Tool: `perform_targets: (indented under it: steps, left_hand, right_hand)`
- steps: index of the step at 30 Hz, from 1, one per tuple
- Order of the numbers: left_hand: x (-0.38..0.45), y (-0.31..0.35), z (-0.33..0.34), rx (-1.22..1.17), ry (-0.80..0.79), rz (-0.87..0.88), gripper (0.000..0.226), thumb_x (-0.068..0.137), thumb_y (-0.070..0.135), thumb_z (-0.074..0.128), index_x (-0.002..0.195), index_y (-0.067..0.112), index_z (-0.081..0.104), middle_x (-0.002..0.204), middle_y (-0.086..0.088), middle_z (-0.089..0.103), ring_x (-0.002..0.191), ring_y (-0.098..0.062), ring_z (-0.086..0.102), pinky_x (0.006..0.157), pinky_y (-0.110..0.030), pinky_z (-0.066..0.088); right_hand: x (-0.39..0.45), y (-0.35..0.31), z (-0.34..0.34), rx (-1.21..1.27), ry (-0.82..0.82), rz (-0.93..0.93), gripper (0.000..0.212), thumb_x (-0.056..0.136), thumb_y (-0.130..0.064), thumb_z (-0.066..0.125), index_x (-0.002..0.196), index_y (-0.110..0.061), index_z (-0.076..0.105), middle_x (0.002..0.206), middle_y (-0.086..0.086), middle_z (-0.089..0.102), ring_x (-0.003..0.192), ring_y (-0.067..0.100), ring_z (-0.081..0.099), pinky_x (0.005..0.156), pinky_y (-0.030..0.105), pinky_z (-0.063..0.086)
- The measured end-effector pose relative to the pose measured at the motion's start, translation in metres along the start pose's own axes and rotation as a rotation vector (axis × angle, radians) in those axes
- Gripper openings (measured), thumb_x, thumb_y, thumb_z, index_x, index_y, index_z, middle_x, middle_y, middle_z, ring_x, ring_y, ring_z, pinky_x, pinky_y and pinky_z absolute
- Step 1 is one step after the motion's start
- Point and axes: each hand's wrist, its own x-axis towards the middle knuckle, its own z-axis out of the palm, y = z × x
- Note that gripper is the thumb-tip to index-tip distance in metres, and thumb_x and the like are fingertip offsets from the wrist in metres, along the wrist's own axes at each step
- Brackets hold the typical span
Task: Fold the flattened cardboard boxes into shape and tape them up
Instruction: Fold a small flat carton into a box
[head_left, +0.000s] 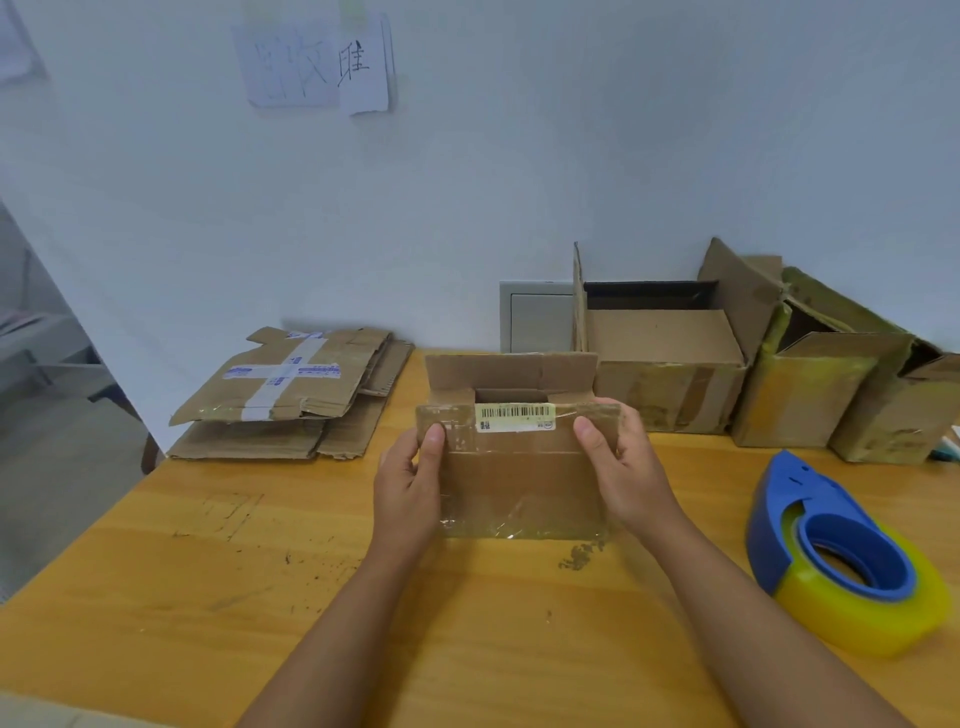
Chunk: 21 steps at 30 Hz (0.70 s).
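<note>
On the far left of the wooden table (156, 597) lies a stack of flattened cardboard boxes (291, 395), the top one crossed with white tape. At the middle, the left hand (410, 478) grasps the left edge of a small cardboard box (519, 467), thumb on its near face; the box stands on the table with its far flap raised and a barcode label (515, 418) near its top. The right hand (621, 462) grasps the right edge likewise. Far right stand folded boxes (769, 374); nearer, a blue tape dispenser (836, 551) with yellowish tape.
</note>
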Motion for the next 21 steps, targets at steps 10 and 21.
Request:
perform_targets:
  steps: [10,21]
  left_hand:
    - [0.009,0.001,0.005,0.0,0.121,-0.052,0.044,0.096,0.04,0.062,0.135,0.043,0.044,0.127,0.028,0.05,0.102,0.017,0.05,0.071,-0.015,0.045]
    - [0.065,0.029,-0.01,0.557,-0.317,0.255,0.089,0.083,0.027,0.059,0.157,0.036,0.01,0.161,0.019,0.012,0.147,-0.009,0.011,0.119,-0.04,0.019]
  right_hand:
    - [0.007,0.018,0.005,-0.039,0.134,0.064,0.081,0.093,-0.046,0.063,0.157,-0.036,0.015,0.147,-0.019,0.034,0.131,0.006,0.039,0.097,0.023,0.039]
    - [0.016,0.016,0.002,-0.062,0.128,0.142,0.09,0.09,-0.038,0.072,0.158,-0.039,0.012,0.157,-0.009,0.033,0.139,0.018,0.039,0.109,0.039,0.039]
